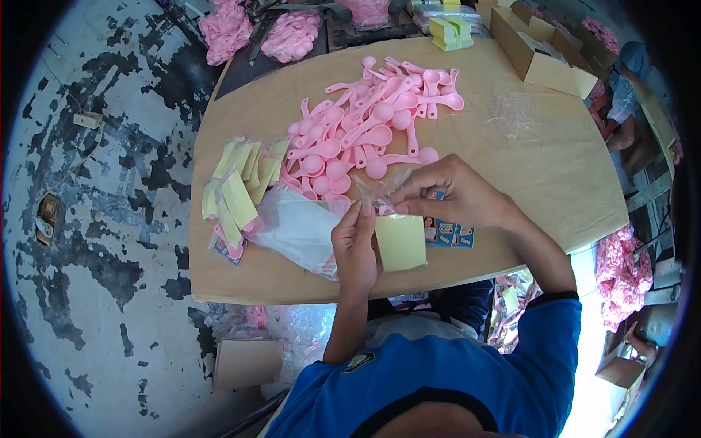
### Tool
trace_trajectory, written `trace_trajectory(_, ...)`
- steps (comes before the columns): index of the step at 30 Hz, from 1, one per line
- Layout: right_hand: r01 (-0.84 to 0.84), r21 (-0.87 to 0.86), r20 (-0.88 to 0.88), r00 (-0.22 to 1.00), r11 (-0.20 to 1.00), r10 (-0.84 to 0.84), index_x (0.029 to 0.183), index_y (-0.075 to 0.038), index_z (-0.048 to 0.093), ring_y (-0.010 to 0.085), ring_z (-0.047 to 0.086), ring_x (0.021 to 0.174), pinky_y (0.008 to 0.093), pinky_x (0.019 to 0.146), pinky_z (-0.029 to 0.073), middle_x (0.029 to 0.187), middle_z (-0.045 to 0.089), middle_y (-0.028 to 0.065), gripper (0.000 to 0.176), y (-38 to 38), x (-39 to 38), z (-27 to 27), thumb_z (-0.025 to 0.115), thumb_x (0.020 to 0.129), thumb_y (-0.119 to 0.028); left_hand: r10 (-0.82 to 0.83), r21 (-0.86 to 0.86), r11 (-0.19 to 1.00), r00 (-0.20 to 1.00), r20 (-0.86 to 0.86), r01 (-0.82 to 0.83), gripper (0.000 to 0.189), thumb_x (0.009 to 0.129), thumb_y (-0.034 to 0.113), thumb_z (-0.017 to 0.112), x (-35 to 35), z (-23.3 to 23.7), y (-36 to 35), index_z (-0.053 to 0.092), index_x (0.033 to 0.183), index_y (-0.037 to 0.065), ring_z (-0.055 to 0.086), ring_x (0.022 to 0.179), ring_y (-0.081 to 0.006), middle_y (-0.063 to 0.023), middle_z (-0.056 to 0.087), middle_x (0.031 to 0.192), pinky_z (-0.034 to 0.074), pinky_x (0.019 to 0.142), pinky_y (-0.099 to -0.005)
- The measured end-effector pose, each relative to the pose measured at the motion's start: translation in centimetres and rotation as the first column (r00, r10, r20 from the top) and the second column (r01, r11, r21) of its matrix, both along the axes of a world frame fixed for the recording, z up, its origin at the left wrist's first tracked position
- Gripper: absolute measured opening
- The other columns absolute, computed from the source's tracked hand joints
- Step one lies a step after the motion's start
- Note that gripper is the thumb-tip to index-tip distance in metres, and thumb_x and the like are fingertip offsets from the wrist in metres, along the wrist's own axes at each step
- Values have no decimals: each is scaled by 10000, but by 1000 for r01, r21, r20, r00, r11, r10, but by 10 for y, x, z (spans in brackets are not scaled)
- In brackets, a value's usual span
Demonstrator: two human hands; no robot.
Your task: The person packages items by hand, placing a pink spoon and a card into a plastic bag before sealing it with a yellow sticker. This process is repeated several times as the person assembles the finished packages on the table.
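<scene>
Both hands pinch the top of a small clear plastic packet [382, 206] just above the table's near edge. A pale yellow card [401, 243] hangs below the fingers and seems to be part of the packet. My left hand [355, 244] grips its left side, thumb up. From the right, my right hand [451, 191] holds the upper edge with closed fingertips. Something pink shows between the hands, too small to make out. Beyond them lies a heap of pink plastic measuring spoons [365, 117]. Blue printed cards [449, 232] lie partly under my right hand.
Left of my hands are a stack of clear plastic bags [296, 226] and a pile of yellow-carded packets [237, 190]. Loose clear plastic [517, 117] lies at right. An open cardboard box [544, 55] and yellow card bundles [451, 33] stand at the back. Another person [629, 109] sits far right.
</scene>
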State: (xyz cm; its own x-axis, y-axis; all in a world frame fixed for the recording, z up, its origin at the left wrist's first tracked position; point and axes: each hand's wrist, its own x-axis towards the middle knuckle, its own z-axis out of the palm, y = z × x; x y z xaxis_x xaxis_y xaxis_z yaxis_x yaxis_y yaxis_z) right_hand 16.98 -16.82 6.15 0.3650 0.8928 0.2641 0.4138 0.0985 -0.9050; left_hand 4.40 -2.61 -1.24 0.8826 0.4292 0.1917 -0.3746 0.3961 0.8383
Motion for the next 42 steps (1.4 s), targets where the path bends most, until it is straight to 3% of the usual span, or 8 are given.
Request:
trace_trajectory(3, 51, 30, 20, 998, 998, -51, 1014, -7, 709, 109, 656, 815, 252, 717, 522, 914, 720, 87, 161, -1, 4, -5, 681, 865, -62, 63, 14, 998, 996, -69, -62, 286, 1007, 192, 498, 2, 7, -1, 597, 1148, -37, 555, 737, -19, -27, 654, 903, 437, 628, -164)
trace_trajectory(6, 79, 21, 18, 997, 997, -80, 1021, -6, 707, 114, 655, 799, 255, 723, 519, 895, 720, 94, 164, -3, 8, -9, 670, 870, -59, 122, 285, 955, 984, -129, -81, 260, 993, 159, 524, 4, 11, -5, 593, 1151, -36, 514, 687, 1, -22, 654, 893, 388, 576, -160)
trace_trajectory(18, 52, 112, 130, 989, 992, -67, 1020, -45, 727, 151, 646, 743, 276, 711, 503, 851, 713, 105, 250, -8, 8, -2, 633, 805, 39, 6, 142, 990, 1000, -1, -5, 250, 1001, 138, 475, -3, 7, 0, 534, 1212, 16, 485, 621, 3, 4, 630, 849, 331, 526, -146)
trace_trajectory(25, -18, 180, 224, 974, 983, -23, 990, -55, 740, 177, 613, 676, 290, 657, 473, 742, 676, 83, 323, -9, 11, 0, 608, 734, 93, 6, 206, 978, 999, 46, -16, 239, 996, 99, 475, -2, 13, -2, 525, 1210, 7, 540, 751, -20, -31, 638, 930, 408, 639, -167)
trace_trajectory(30, 20, 155, 218, 975, 988, -54, 990, -37, 728, 188, 647, 711, 301, 691, 515, 824, 696, 105, 282, -9, 8, 3, 614, 755, 69, -16, 215, 977, 1000, 2, 15, 192, 983, 71, 498, -6, 7, 5, 563, 1137, -23, 568, 836, -62, -69, 632, 1013, 434, 731, -204)
trace_trajectory(33, 36, 127, 217, 974, 991, -63, 992, -40, 726, 186, 644, 705, 305, 689, 524, 851, 700, 102, 270, -9, 7, 3, 613, 765, 53, 37, 290, 955, 995, 94, -63, 150, 977, 54, 496, -4, 9, 3, 580, 1063, -36, 574, 846, -79, -63, 626, 991, 429, 756, -205)
trace_trajectory(37, -2, 181, 252, 967, 983, -44, 958, -65, 746, 171, 604, 705, 295, 643, 470, 769, 681, 60, 339, -8, 9, 1, 623, 686, 97, 69, 246, 965, 992, 108, -94, 118, 968, 26, 481, -4, 3, 5, 570, 1014, -34, 571, 874, -87, -62, 613, 962, 423, 774, -214)
trace_trajectory(42, -37, 175, 337, 941, 984, -25, 967, -86, 741, 194, 598, 701, 322, 681, 471, 761, 663, 54, 323, -7, 12, -1, 608, 711, 58, 64, 216, 973, 992, 104, -86, 137, 971, 36, 447, -6, 0, 9, 563, 992, -34, 553, 948, -99, -78, 597, 977, 405, 845, -244)
